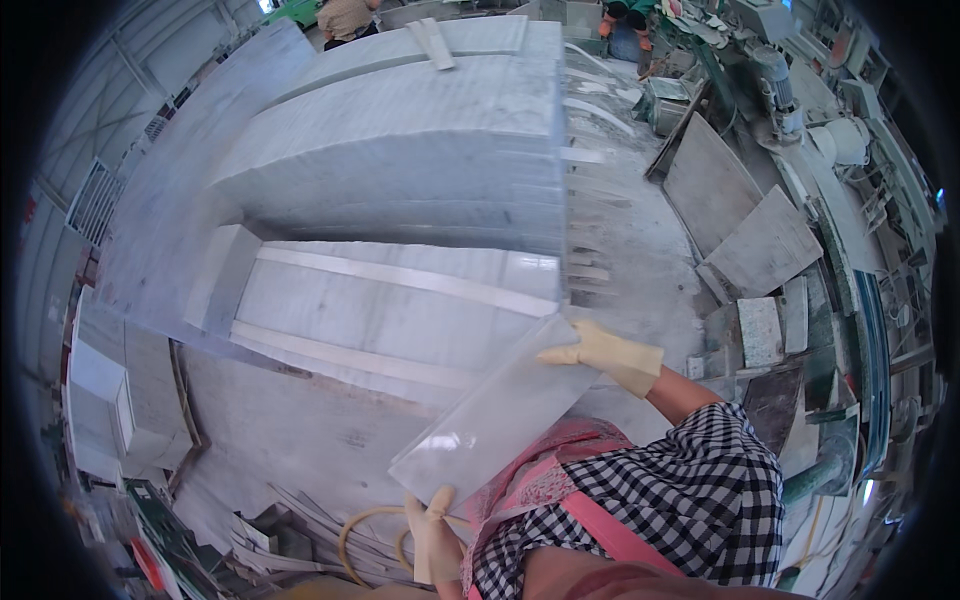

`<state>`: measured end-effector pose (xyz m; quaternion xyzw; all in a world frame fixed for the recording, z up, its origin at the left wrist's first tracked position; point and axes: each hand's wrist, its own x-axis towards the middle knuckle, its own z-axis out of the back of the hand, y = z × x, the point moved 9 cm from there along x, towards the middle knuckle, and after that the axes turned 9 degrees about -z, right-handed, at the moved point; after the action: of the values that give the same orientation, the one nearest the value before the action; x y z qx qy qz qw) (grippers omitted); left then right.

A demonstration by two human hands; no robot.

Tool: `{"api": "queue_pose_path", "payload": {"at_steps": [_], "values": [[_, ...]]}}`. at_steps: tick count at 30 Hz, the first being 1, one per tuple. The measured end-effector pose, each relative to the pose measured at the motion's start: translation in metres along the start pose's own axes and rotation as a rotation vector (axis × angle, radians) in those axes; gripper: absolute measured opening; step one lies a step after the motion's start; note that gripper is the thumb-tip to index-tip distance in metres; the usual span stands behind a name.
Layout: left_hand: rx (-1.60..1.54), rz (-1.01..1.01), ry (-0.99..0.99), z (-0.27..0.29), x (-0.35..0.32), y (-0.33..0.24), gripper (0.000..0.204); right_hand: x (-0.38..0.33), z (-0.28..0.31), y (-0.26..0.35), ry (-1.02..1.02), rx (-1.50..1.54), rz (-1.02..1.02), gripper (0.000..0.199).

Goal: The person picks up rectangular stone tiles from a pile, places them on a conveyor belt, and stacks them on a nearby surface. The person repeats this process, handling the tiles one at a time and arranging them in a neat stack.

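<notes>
Pale stone tile (495, 410) spans both gloved grips, long axis diagonal: left hand (432, 530) clamps the near lower corner, right hand (600, 352) the far upper edge. Stacked slabs (400, 170) lie just beyond.

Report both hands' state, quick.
Left hand: gloved, gripping the near end of the pale stone slab.
Right hand: gloved, gripping its far end.
</notes>
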<state>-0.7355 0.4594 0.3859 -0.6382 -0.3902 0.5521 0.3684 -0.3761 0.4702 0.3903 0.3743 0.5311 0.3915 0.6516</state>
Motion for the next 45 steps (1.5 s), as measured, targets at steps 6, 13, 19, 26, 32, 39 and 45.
{"api": "queue_pose_path", "payload": {"at_steps": [6, 13, 19, 26, 32, 39, 45], "values": [[0.058, -0.036, 0.129, 0.118, 0.086, -0.064, 0.064, 0.035, -0.109, 0.048, -0.212, 0.046, -0.161, 0.054], [0.051, -0.015, 0.034, 0.228, 0.13, -0.117, 0.065, 0.102, -0.222, 0.101, -0.129, -0.025, -0.122, 0.061], [0.146, 0.009, 0.078, 0.269, 0.197, -0.128, 0.066, 0.192, -0.261, 0.135, 0.018, -0.172, -0.134, 0.072], [0.037, 0.029, 0.041, 0.287, 0.307, -0.178, 0.077, 0.298, -0.288, 0.226, 0.253, -0.119, 0.032, 0.075], [0.337, -0.099, 0.066, 0.239, 0.429, -0.263, 0.07, 0.436, -0.243, 0.312, 0.184, -0.093, -0.059, 0.071], [0.663, -0.434, -0.19, 0.19, 0.569, -0.255, 0.046, 0.603, -0.217, 0.322, 0.343, -0.252, 0.143, 0.064], [0.702, -0.967, -0.194, 0.162, 0.525, -0.263, 0.029, 0.56, -0.208, 0.345, 0.243, -0.29, 0.706, 0.047]]}}
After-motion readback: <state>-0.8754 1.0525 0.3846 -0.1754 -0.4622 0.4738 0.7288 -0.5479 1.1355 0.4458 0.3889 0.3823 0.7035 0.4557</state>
